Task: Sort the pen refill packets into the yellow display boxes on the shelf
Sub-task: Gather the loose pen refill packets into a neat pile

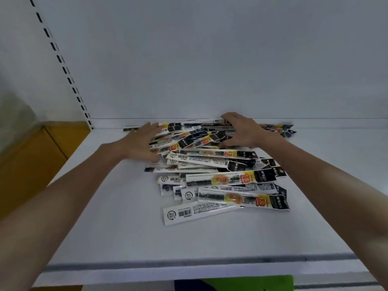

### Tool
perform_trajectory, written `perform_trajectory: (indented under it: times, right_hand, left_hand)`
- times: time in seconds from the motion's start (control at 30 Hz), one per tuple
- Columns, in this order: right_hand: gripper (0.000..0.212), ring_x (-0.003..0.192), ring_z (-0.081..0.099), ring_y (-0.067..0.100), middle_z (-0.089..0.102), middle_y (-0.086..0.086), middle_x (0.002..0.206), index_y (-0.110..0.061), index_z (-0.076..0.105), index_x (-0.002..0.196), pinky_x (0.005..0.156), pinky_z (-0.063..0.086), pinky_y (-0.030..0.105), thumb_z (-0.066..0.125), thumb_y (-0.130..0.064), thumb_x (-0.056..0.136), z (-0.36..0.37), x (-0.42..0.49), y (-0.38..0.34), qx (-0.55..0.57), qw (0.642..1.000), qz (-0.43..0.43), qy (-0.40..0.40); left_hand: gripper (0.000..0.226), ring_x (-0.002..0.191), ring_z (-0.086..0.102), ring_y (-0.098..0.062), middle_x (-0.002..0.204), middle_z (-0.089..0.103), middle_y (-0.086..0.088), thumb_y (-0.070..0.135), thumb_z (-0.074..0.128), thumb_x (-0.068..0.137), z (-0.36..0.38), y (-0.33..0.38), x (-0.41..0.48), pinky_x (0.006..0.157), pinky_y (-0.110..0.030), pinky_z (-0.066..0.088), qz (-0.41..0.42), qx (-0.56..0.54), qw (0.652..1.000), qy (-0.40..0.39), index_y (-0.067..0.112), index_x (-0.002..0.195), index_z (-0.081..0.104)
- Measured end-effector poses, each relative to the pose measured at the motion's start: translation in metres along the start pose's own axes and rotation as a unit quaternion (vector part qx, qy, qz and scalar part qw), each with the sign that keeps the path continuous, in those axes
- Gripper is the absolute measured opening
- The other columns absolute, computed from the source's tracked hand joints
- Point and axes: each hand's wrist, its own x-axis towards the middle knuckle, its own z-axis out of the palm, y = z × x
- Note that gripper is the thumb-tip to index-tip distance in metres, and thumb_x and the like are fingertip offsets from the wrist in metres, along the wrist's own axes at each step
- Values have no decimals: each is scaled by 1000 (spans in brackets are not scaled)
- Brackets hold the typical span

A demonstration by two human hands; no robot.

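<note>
A loose heap of several long pen refill packets (222, 179), white, black and yellow, lies in the middle of the white shelf (117, 234). My left hand (140, 143) rests with spread fingers on the heap's far left end. At the far right end of the heap, my right hand (241, 131) lies over the packets with its fingers curled around them. Neither hand has lifted a packet. No yellow display box can be told apart for sure; a yellow-orange surface (31, 164) shows at the left, beyond the shelf's side.
The shelf's white back panel (210, 59) rises right behind the heap. A slotted upright (63, 66) runs along the left. The shelf's front edge (189, 267) has a grey strip. Something green and dark blue (241, 284) shows below it.
</note>
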Motion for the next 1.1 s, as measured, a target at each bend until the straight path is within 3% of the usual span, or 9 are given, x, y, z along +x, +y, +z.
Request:
perform_trajectory:
  times: [0.1,0.2,0.33,0.47,0.57,0.63,0.73,0.87,1.1]
  right_hand:
    - [98,139,23,26,19,5,154,-17,14,148,109,21,52,64,-59,75,-1,11,-3,-63,998,15,-28]
    - [85,134,29,27,30,6,149,-16,26,143,105,25,53,63,-55,78,-2,21,-8,-120,992,6,-42]
    - [72,125,37,28,41,9,136,-13,42,133,100,31,48,64,-51,76,-3,32,-13,-159,986,-1,-52]
    - [67,109,50,29,46,11,127,-8,42,129,86,44,35,67,-44,78,2,34,-13,-73,996,-3,-53]
    - [57,85,51,26,57,9,102,-9,41,118,69,39,31,66,-43,79,3,32,-15,-91,995,-1,-46]
    - [56,84,51,26,58,9,101,-11,44,115,68,38,30,65,-48,79,3,33,-15,-104,994,-8,-39]
    - [43,87,54,27,57,6,93,-14,50,104,67,35,29,61,-49,83,1,26,-14,-91,996,-10,-15]
    - [24,83,51,26,59,11,96,-15,46,92,66,33,29,58,-35,88,-7,6,5,-81,996,23,18]
    - [29,88,59,34,62,16,98,-12,50,111,67,41,34,59,-27,88,-34,-19,39,-65,990,78,102]
  left_hand:
    - [91,144,4,-19,157,2,-2,42,62,82,-1,-2,17,116,-45,10,7,28,997,69,15,148,6]
    - [72,137,23,-26,152,22,-5,41,55,87,0,-4,30,108,-41,25,-1,42,993,109,16,146,21]
    - [47,114,45,-32,119,51,-12,51,53,85,-4,-1,40,90,-43,38,-27,94,989,110,21,121,50]
    - [43,110,46,-30,116,50,-14,42,58,85,-3,1,38,83,-36,40,-14,68,988,137,17,118,51]
    - [34,92,52,-24,107,58,-9,37,58,86,-1,9,33,67,-30,35,-3,53,988,147,17,111,47]
    - [33,84,49,-22,104,60,-7,35,55,88,-4,14,27,64,-30,34,0,74,985,153,17,112,43]
    - [32,90,53,-25,106,59,-8,33,54,89,-17,14,15,66,-30,34,-1,101,978,182,16,115,44]
    - [31,96,55,-30,109,59,-11,29,58,86,-49,-1,-14,69,-31,35,-32,92,970,222,17,113,49]
    - [25,76,51,-24,87,57,-4,26,65,83,-64,34,-61,62,-30,35,-16,-48,941,333,14,101,52]
